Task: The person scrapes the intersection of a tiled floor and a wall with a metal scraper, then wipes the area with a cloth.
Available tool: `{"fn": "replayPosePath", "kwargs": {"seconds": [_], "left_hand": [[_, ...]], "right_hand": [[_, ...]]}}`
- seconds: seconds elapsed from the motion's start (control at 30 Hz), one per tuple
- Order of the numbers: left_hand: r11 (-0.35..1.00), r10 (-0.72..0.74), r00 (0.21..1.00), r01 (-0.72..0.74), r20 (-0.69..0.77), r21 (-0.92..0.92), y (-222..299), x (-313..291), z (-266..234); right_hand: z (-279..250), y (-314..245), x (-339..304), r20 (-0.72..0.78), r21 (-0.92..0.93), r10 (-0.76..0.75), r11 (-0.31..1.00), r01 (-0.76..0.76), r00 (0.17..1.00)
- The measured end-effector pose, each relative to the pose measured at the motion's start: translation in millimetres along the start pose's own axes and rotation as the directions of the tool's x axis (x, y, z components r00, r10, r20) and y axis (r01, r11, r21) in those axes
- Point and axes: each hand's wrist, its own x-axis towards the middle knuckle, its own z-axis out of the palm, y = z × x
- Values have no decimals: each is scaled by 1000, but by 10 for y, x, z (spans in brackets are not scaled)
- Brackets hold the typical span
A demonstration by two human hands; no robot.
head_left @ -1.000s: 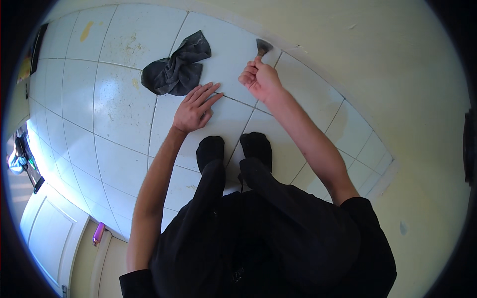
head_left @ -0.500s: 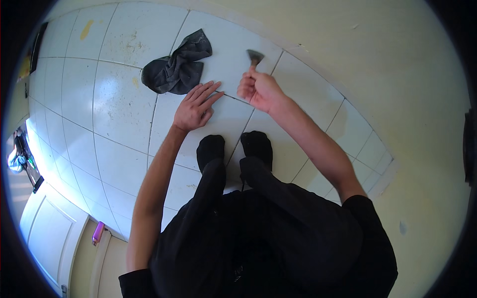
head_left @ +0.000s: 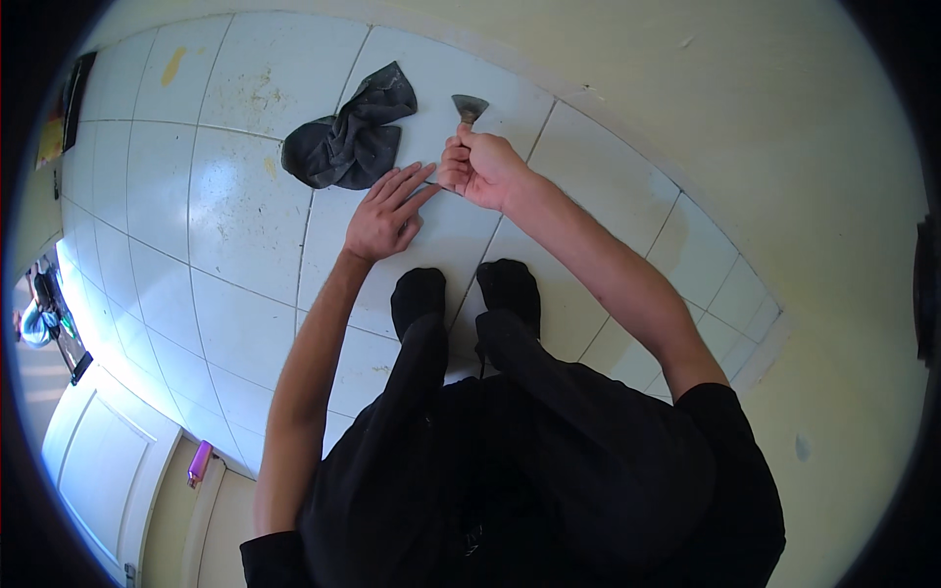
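A scraper with a wide metal blade is gripped in my right hand, its blade pointing away from me over the pale tiles. The fingers wrap round its handle and hide most of it. My left hand rests on the tiled floor with its fingers stretched out and nothing in it. Just beyond those fingertips lies a crumpled dark grey cloth, bunched up on the tiles.
Yellowish stains and brown specks mark the tiles at the far left. A cream wall borders the floor on the far and right sides. My feet in black socks stand close in front. A white door and a purple bottle are at lower left.
My right hand has moved left with the scraper, closer to the cloth and my left hand. The left hand and the cloth have stayed in place.
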Motion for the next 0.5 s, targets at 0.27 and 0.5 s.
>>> {"fn": "replayPosePath", "kwargs": {"seconds": [0.27,0.5], "left_hand": [[1000,-2,1000,2,0,-24,17,47,5],[1000,8,1000,-8,-7,-12,-30,-12,29]], "right_hand": [[210,-128,239,-82,31,-143,989,146,986],[312,85,280,-138,-111,-165,982,151,976]]}}
